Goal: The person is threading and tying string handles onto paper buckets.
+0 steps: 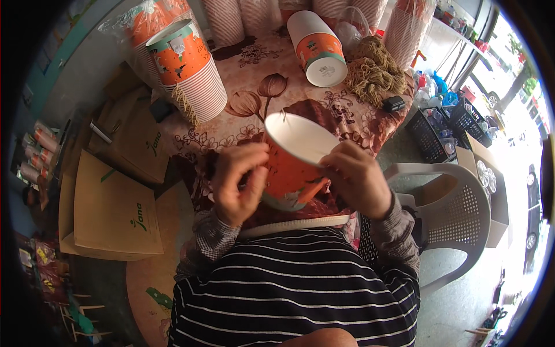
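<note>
Orange paper cup sits right between both hands above the lap, tilted so its open mouth faces up and away toward the floral table; left hand clamps its side; right hand pinches the near rim.

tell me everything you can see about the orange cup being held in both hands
The orange paper cup is a wide tub with a white inside, a pale teal band near its base and a rolled rim. It is tilted, mouth up and away from the person, above the flowered tablecloth. The left hand grips its side; the right hand holds the rim. A thin string sticks up at the far rim.
</note>
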A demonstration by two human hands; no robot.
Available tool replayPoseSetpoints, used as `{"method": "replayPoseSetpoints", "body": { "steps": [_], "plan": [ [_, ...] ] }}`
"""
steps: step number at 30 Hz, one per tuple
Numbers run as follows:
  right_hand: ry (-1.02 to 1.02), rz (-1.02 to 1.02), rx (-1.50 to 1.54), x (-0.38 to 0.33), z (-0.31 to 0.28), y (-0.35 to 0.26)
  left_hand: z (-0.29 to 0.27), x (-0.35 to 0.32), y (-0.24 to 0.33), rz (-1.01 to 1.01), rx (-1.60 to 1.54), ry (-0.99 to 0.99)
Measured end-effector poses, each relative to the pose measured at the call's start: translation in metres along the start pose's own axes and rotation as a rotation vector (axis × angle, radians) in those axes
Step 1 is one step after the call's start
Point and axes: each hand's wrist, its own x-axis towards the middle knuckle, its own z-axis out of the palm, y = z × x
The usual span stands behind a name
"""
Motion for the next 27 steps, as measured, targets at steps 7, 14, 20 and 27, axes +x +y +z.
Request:
{"method": "replayPoseSetpoints", "body": {
  "steps": [7,14,20,27],
  "plan": [
    [-0.055,0.024,0.078,-0.001,0.028,0.002,0.019,-0.007,-0.007,0.122,0.23,-0.299],
    [-0.157,0.508,0.95,0.001,0.006,0.0,0.013,-0.004,-0.01,0.039,0.216,-0.131],
    [-0.248,0.408,1.345,-0.001,0.019,-0.011,0.019,-0.016,0.01,-0.558,-0.83,-0.42],
    [0.09,0.525,1.188,0.0,0.003,0.017,0.016,-0.017,0.0,-0.697,-0.911,-0.514]
  ]
}}
